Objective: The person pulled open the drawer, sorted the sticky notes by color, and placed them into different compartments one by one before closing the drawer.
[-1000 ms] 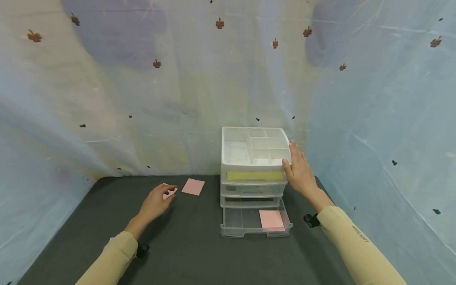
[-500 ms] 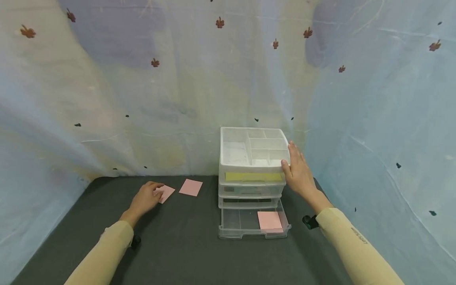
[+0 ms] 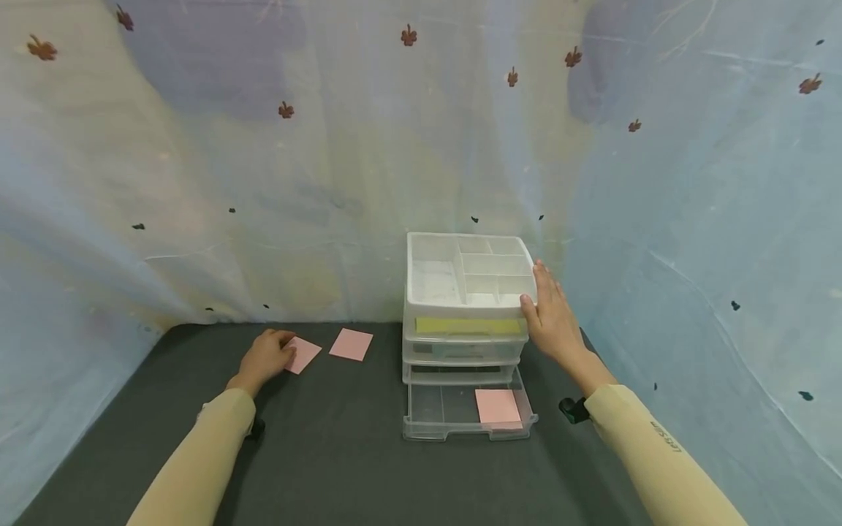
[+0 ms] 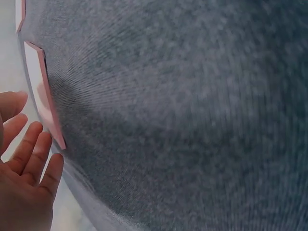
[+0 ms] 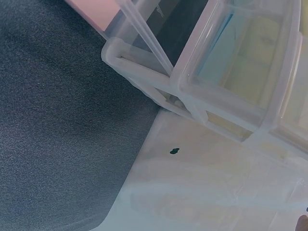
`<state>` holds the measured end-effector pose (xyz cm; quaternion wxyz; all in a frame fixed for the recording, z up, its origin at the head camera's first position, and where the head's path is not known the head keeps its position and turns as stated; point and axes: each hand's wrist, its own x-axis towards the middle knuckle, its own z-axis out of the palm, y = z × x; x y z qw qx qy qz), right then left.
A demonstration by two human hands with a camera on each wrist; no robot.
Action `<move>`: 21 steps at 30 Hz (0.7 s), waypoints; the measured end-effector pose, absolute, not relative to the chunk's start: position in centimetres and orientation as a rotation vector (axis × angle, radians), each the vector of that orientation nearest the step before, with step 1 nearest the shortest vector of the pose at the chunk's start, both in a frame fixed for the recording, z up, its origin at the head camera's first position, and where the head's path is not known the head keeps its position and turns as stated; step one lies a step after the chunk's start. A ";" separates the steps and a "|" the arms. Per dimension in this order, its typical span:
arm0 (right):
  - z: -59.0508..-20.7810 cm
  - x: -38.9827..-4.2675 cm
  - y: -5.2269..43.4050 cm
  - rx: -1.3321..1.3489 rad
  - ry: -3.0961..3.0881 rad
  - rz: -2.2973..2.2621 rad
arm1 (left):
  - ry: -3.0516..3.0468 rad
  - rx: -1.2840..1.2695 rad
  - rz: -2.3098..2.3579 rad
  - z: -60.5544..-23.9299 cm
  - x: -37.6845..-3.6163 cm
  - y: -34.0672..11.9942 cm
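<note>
Touching pink note [image 3: 301, 354], left hand [image 3: 264, 358] flat

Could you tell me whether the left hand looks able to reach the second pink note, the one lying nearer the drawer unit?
Probably yes. The left hand already rests on one pink note, and the second pink note lies just beside it on the bare dark mat, with nothing between them.

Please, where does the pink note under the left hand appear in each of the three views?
Head: the pink note lies left of centre on the dark mat, under the left hand.
Left wrist: the pink note is at the left edge, seen edge-on, above the fingers.
Right wrist: not in it.
Shared landmark: the dark mat, seen in all views.
</note>
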<state>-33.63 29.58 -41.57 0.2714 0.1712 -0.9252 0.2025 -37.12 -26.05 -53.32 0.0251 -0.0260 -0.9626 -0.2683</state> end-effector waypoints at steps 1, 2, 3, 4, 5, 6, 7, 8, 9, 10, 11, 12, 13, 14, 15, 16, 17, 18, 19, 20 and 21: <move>-41.6 -33.6 29.6 0.460 -2.493 0.548 | -2.986 -0.071 -0.826 -53.4 -37.2 -26.1; -41.6 -33.6 29.6 0.458 -2.496 0.551 | -2.996 -0.058 -0.825 -53.5 -37.2 -26.1; -41.6 -33.6 29.6 0.456 -2.496 0.554 | -3.003 -0.052 -0.822 -53.5 -37.2 -26.1; -41.6 -33.6 29.6 0.455 -2.495 0.554 | -3.008 -0.050 -0.818 -53.6 -37.2 -26.1; -41.6 -33.6 29.5 0.453 -2.494 0.553 | -3.013 -0.050 -0.816 -53.7 -37.2 -26.1; -41.6 -33.6 29.5 0.451 -2.495 0.557 | -3.017 -0.051 -0.817 -53.7 -37.1 -26.0; -41.5 -33.6 29.5 0.451 -2.495 0.558 | -3.019 -0.047 -0.818 -53.8 -37.1 -26.1; -41.5 -33.6 29.5 0.450 -2.495 0.556 | -3.021 -0.042 -0.821 -53.8 -37.0 -26.1; -41.5 -33.6 29.4 0.451 -2.494 0.555 | -3.020 -0.036 -0.826 -53.9 -36.9 -26.1; -41.4 -33.6 29.4 0.453 -2.494 0.552 | -3.019 -0.027 -0.829 -54.0 -36.8 -26.1; -41.4 -33.6 29.4 0.454 -2.496 0.554 | -3.017 -0.016 -0.833 -54.1 -36.7 -26.2; -41.4 -33.6 29.4 0.455 -2.497 0.557 | -3.015 -0.003 -0.838 -54.2 -36.7 -26.2; -41.4 -33.6 29.4 0.458 -2.496 0.556 | -3.012 0.014 -0.852 -54.2 -36.6 -26.3; -41.4 -33.7 29.3 0.461 -2.496 0.556 | -3.010 0.028 -0.863 -54.3 -36.5 -26.3; -41.4 -33.7 29.3 0.463 -2.497 0.560 | -3.007 0.043 -0.874 -54.3 -36.5 -26.3; -41.4 -33.7 29.3 0.463 -2.499 0.561 | -3.003 0.054 -0.884 -54.3 -36.4 -26.3; -41.4 -33.7 29.4 0.462 -2.499 0.562 | -3.000 0.065 -0.895 -54.3 -36.4 -26.3; -41.5 -33.7 29.4 0.462 -2.499 0.561 | -2.998 0.079 -0.910 -54.2 -36.4 -26.2; -41.5 -33.8 29.4 0.460 -2.500 0.560 | -2.995 0.093 -0.925 -54.2 -36.3 -26.1; -41.5 -33.8 29.4 0.458 -2.502 0.560 | -2.994 0.106 -0.937 -54.1 -36.3 -26.0; -41.5 -33.8 29.5 0.459 -2.501 0.559 | -2.990 0.120 -0.951 -54.1 -36.3 -25.9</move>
